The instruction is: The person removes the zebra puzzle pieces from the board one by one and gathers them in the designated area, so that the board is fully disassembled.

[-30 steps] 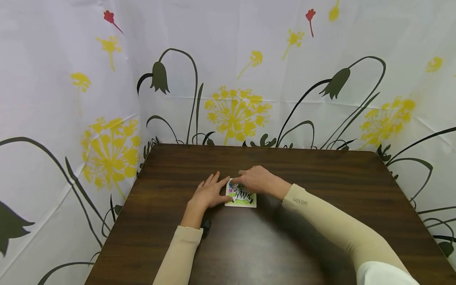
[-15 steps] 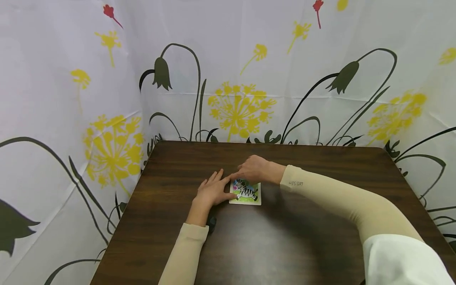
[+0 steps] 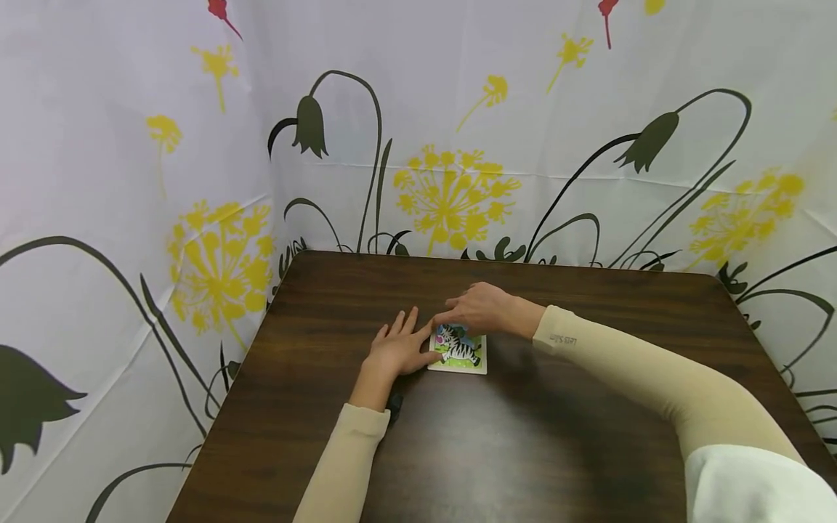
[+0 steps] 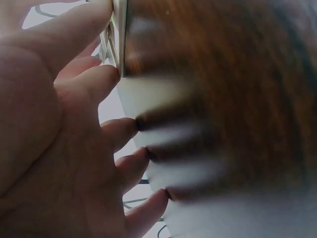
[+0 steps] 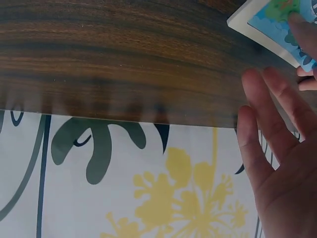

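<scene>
At edges of the zebra board (image 3: 464,356) — left hand (image 3: 396,354) spread, right hand (image 3: 485,308) loose, neither grasping.

The picture board (image 3: 459,351) had a cream border round a bright print: a zebra (image 3: 461,354) in black and white stripes, lime-green ground, blue above, a pink patch near the animal's head and deeper green shapes against the blue. The table (image 3: 458,450) was dark brown with streaky, near-black grain. The white cloth (image 3: 556,145) bore yellow flower heads (image 3: 451,200), grey-green bells (image 3: 310,125) and red blooms (image 3: 607,7). Both long sleeves (image 3: 621,363) were beige, the right one with small dark lettering.
</scene>
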`<state>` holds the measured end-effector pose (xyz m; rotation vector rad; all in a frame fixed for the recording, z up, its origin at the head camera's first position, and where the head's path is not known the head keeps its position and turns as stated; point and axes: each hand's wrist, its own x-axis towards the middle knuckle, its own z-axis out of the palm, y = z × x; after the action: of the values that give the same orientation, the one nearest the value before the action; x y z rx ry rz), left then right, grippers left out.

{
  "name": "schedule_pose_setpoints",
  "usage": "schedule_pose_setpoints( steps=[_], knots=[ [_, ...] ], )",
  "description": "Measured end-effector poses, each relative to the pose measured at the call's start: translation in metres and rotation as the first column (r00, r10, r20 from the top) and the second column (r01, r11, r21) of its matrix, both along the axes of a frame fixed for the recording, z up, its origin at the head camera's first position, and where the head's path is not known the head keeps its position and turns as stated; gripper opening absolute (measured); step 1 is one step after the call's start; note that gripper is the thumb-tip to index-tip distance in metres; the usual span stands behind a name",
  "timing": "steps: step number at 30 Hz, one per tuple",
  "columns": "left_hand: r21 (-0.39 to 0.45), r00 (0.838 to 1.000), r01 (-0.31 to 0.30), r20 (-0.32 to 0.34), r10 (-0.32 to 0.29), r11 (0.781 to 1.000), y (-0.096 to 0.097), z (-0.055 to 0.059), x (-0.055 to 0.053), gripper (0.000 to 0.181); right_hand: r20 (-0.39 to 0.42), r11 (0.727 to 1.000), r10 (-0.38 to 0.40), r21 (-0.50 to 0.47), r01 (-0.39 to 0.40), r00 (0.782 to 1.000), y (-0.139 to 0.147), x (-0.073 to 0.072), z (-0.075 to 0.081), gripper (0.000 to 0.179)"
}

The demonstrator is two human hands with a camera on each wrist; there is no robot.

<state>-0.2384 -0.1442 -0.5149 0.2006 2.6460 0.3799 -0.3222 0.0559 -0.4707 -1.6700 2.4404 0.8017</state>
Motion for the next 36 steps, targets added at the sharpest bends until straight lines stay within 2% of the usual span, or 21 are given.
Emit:
schedule_pose_setpoints(
  steps=[5, 9, 13, 15, 22, 25, 27, 28, 31, 32, 34, 36],
  knots=[
    [0.022, 0.996, -0.067, -0.060, 0.068, 0.997, 0.008, 0.009, 0.003, 0.061, -0.015, 1.000, 0.003, -0.009, -0.003, 1.000, 0.001, -0.001, 0.000, 0.070],
    [-0.013, 0.986, -0.096, -0.139, 0.093, 0.995, 0.016, 0.010, 0.005, 0.058, -0.003, 1.000, -0.006, -0.014, 0.006, 1.000, 0.002, 0.000, 0.000, 0.069],
    [-0.032, 0.977, -0.115, -0.186, 0.108, 0.993, 0.020, 0.010, 0.007, 0.057, 0.012, 1.000, -0.016, -0.016, 0.016, 1.000, 0.002, 0.002, 0.000, 0.067],
    [-0.037, 0.977, -0.112, -0.187, 0.103, 0.993, 0.020, 0.010, 0.008, 0.058, 0.014, 1.000, -0.022, -0.017, 0.023, 1.000, 0.003, 0.003, 0.000, 0.067],
    [-0.091, 0.990, -0.066, -0.127, 0.054, 0.994, 0.019, 0.014, 0.011, 0.059, 0.006, 0.999, -0.039, -0.030, 0.039, 0.999, 0.006, 0.002, 0.002, 0.069],
    [-0.106, 0.991, -0.058, -0.124, 0.045, 0.993, 0.021, 0.012, 0.013, 0.058, 0.086, 0.986, -0.107, -0.120, 0.117, 0.991, 0.009, 0.001, 0.001, 0.059],
    [-0.114, 0.991, -0.056, -0.128, 0.041, 0.992, 0.022, 0.010, 0.014, 0.058, 0.187, 0.951, -0.195, -0.203, 0.232, 0.963, 0.012, 0.002, 0.000, 0.049],
    [-0.117, 0.990, -0.055, -0.132, 0.040, 0.992, 0.023, 0.009, 0.014, 0.058, 0.253, 0.922, -0.240, -0.243, 0.301, 0.937, 0.013, 0.002, -0.002, 0.045],
    [-0.121, 0.989, -0.058, -0.141, 0.041, 0.991, 0.023, 0.008, 0.014, 0.058, 0.431, 0.805, -0.341, -0.325, 0.496, 0.835, 0.015, 0.006, -0.010, 0.043],
    [-0.121, 0.989, -0.061, -0.142, 0.043, 0.991, 0.023, 0.007, 0.014, 0.058, 0.472, 0.770, -0.358, -0.338, 0.541, 0.805, 0.015, 0.008, -0.014, 0.045],
    [-0.116, 0.988, -0.065, -0.144, 0.048, 0.991, 0.022, 0.007, 0.013, 0.058, 0.525, 0.715, -0.381, -0.355, 0.603, 0.761, 0.013, 0.013, -0.021, 0.050],
    [-0.101, 0.988, -0.070, -0.146, 0.055, 0.992, 0.021, 0.008, 0.013, 0.058, 0.544, 0.679, -0.398, -0.366, 0.636, 0.738, 0.010, 0.017, -0.028, 0.052]
  ],
)
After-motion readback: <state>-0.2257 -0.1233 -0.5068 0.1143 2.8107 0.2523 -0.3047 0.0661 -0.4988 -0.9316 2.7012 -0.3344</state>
